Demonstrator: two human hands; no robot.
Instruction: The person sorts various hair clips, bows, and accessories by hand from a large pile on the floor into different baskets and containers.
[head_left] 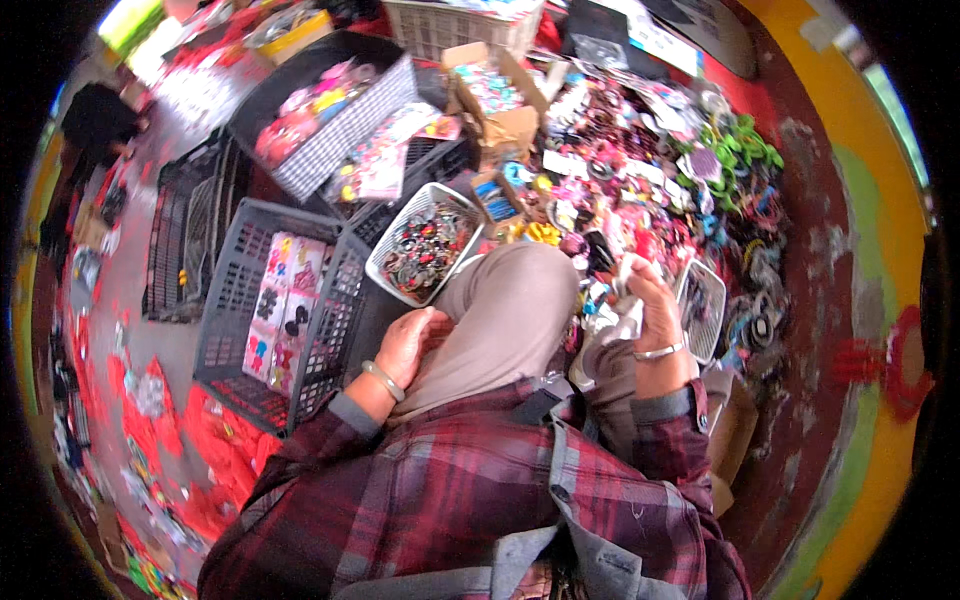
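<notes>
My left hand [408, 345] rests against the side of my left thigh [510, 310], its fingers loosely stretched and partly turned out of sight, with nothing seen in it. Just ahead of it stands a white plastic basket [376, 268] full of small mixed metal-looking pieces [430, 245]. Over my right leg, my right hand [650, 298] is closed with thumb and fingers on a soft white strip [628, 322], whose exact kind is too blurred to tell. A pile of colourful hair accessories [625, 190] spreads in front of that hand.
A grey crate [230, 300] with carded hair accessories [285, 310] stands at the left, beside black crates [190, 235]. A small white basket [703, 310] sits right of my right hand. Cardboard boxes [500, 120] stand ahead; red plastic bags [225, 445] lie on the floor.
</notes>
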